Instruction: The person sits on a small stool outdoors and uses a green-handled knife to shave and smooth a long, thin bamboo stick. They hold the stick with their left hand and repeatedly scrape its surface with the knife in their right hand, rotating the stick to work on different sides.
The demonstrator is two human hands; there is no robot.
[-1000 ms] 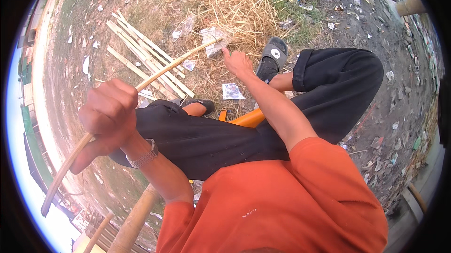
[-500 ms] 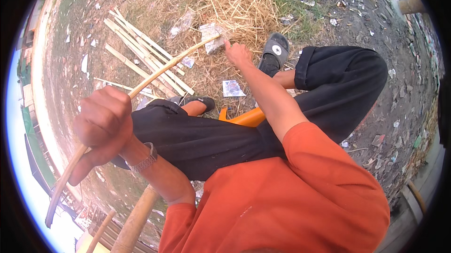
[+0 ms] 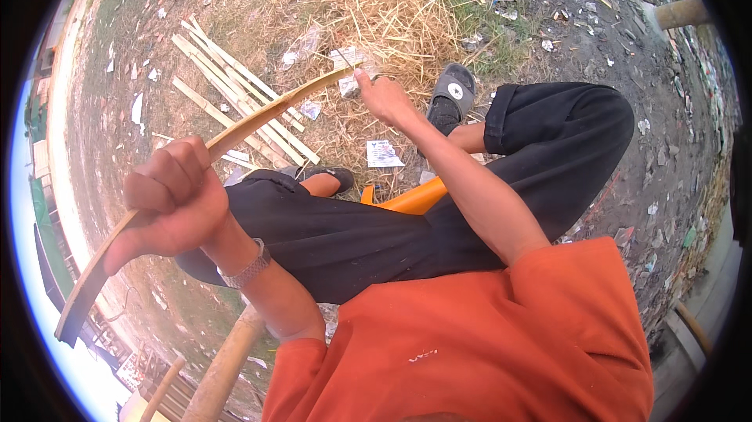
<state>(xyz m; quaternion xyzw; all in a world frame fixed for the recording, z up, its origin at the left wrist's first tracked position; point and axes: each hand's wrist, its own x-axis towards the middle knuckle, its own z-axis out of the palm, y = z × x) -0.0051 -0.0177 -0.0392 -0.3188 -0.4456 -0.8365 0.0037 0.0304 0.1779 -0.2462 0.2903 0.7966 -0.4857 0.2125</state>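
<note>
My left hand point(image 3: 174, 201) is wrapped round a long split bamboo strip point(image 3: 270, 111), which slants from the lower left up to the far right. The strip's near end point(image 3: 74, 308) sticks out past my wrist and curves down. At its far end is my right hand point(image 3: 384, 99), closed, thumb forward. A thin dark blade-like piece point(image 3: 342, 57) pokes out beyond the right fingertips, across the strip's tip. Its handle is hidden in the fist, and I cannot tell exactly what tool it is.
Several bamboo strips point(image 3: 235, 93) lie on the dry ground at left. A straw and shavings heap point(image 3: 399, 19) is ahead. Paper scraps point(image 3: 384, 153) lie near my sandalled feet point(image 3: 453, 97). An orange plastic piece point(image 3: 415, 198) shows between my legs; a thick bamboo pole point(image 3: 223, 371) stands lower left.
The bamboo strip has turned so its broad face shows more. My left hand has rolled with it, and my right hand has drawn slightly left and nearer along its far end.
</note>
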